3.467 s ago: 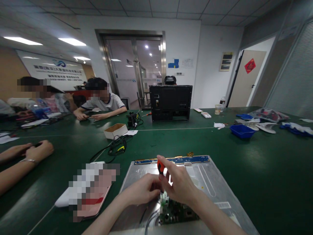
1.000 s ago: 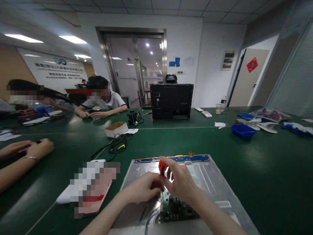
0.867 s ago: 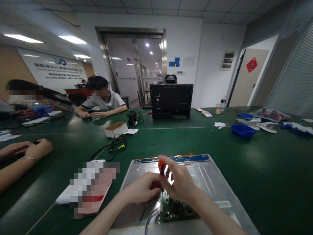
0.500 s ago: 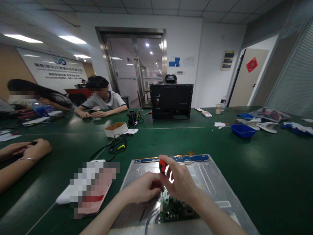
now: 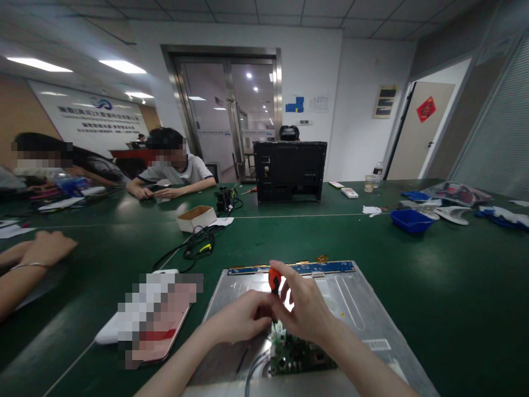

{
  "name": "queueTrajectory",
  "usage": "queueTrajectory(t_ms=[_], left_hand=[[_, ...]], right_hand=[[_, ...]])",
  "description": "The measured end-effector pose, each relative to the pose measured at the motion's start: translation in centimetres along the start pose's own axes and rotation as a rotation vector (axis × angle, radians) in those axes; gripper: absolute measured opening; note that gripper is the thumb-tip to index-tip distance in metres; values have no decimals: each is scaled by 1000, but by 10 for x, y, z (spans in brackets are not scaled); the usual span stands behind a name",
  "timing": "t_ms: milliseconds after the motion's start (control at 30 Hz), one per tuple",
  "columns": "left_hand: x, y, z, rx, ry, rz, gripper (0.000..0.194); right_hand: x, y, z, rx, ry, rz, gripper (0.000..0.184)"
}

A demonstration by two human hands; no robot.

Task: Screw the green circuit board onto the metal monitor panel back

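Over the metal back of a flat display panel [image 5: 355,309], my right hand [image 5: 308,309] is closed on a screwdriver [image 5: 274,278] with an orange and black handle. The screwdriver stands upright, thumb and fingers around its handle. My left hand [image 5: 243,317] is closed low down at its shaft, fingers pinched together there. Between my wrists lies a green circuit board [image 5: 293,353], and the screwdriver points down at its upper left corner. My hands hide most of the shaft, and the screw, if any, cannot be seen. A dark cable [image 5: 252,369] curves beside the board.
To the left lie a white object and a pink phone [image 5: 165,342], partly blurred out. Beyond them are black cables [image 5: 198,242] and an open box [image 5: 196,219]. A black monitor [image 5: 289,171] stands opposite. A blue tray [image 5: 411,220] sits right. Co-worker's hands [image 5: 45,251] are at far left.
The screwdriver handle has turned slightly, and my right fingers have shifted a little around it. My left hand stays nearly still. The co-worker's hands at far left have moved slightly left.
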State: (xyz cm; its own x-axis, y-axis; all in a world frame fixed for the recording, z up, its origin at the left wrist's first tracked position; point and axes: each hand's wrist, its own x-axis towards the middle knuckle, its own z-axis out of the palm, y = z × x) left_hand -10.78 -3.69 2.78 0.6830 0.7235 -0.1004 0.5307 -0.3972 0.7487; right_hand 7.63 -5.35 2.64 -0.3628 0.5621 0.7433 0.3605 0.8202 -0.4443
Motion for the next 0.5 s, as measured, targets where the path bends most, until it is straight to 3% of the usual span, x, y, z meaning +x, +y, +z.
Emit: queueTrajectory(t_ms=[300, 500], left_hand=[[2, -5, 0, 24, -42, -12, 8], [2, -1, -2, 67, -23, -14, 6]], right_hand=[[-1, 1, 3, -33, 59, 24, 50], [2, 2, 3, -65, 101, -43, 41]])
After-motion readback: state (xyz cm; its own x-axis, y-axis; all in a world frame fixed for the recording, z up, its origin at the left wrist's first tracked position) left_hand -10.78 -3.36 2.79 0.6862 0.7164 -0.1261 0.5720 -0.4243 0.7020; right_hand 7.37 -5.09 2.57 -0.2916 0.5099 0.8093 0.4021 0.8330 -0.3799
